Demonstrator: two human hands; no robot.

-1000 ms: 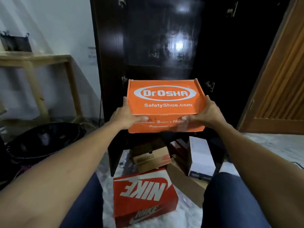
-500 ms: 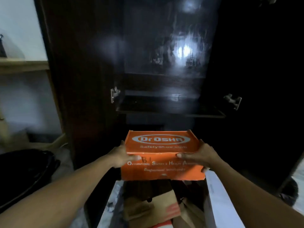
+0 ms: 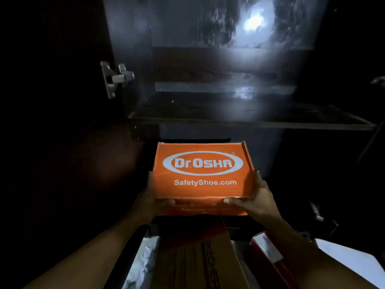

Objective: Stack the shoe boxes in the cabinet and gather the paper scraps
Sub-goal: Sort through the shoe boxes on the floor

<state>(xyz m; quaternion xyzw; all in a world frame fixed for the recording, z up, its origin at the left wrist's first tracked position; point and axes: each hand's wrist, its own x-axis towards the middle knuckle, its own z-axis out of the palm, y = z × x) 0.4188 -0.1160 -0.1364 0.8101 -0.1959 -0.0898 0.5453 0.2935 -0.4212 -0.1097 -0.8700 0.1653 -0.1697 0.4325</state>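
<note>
Orange shoe box point(image 3: 203, 174), lid up, white "Dr.OSHA / SafetyShoe.com" print facing the camera. It is sitting level in the mouth of the dark cabinet point(image 3: 62, 142), in the space below the glossy shelf point(image 3: 250, 119). Whether its base is resting on the cabinet floor or hanging just above it, I can't tell; too dark under there.

Left hand point(image 3: 150, 202) is gripping the box's near left corner: fingers running up the left side, thumb curled across the front edge. Right hand point(image 3: 253, 200) is mirroring that on the near right corner, fingers along the right side, thumb pressing on the front face. Both hands are closed around the box, both forearms reaching in from the bottom of the view.

Outward from there:
- Brown cardboard box point(image 3: 198, 259) is lying just below the orange one, tilted, between the forearms.
- Crumpled white paper point(image 3: 145, 261) is sitting beside it on the left.
- Red box point(image 3: 268, 253) with a white label is leaning to the right of the brown one.
- White box point(image 3: 350, 261) is showing at far right, partly behind the right forearm.
- Metal hinge point(image 3: 114, 78) is sticking out on the cabinet's left wall, above shelf level.
- Light glare is reflecting off the back panel, top right.
</note>
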